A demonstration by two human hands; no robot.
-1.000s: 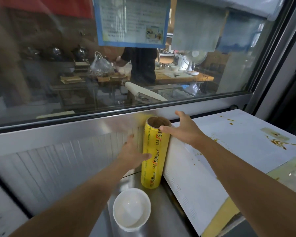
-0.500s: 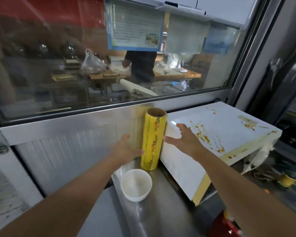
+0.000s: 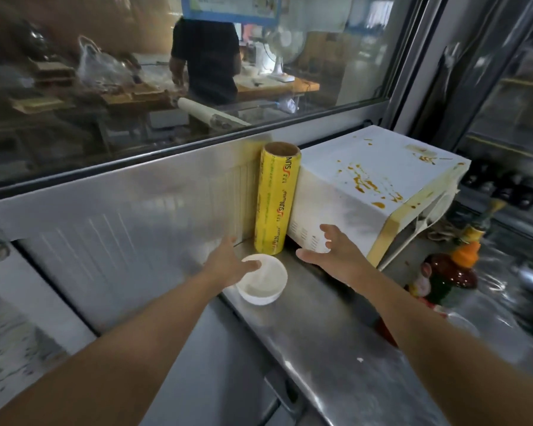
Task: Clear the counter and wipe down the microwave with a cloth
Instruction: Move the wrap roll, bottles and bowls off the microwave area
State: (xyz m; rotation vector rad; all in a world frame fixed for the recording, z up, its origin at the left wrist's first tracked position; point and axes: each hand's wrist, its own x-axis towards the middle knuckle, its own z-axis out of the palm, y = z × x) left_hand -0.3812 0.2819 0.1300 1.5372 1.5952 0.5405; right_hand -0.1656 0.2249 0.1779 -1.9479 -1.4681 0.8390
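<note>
Both hands have come down off the tall yellow roll of cling film [image 3: 277,199], which now stands upright and untouched, wedged between the ribbed steel back panel and the side of the boxy white microwave [image 3: 379,192]. The left hand [image 3: 228,267] hovers with loose, uncurled fingers at the near rim of the small white round bowl [image 3: 266,284]; whether it touches the rim I cannot tell, but it grips nothing. The right hand [image 3: 336,256] is spread open just in front of the microwave's vented side, also holding nothing. No cloth shows anywhere, so wiping looks some way off, and the brown sauce splashes on the microwave top remain. The likeliest mishap is the roll toppling: it is tall and narrow, and a nudge while lifting the bowl right beside its base could send it across the narrow stainless-steel counter [image 3: 330,358]. The bowl sits near the counter's left edge, so a clumsy one-sided grab could tip it off. A red sauce bottle with an orange cap [image 3: 450,272] stands by the right forearm and could be knocked by a careless sweep.
</note>
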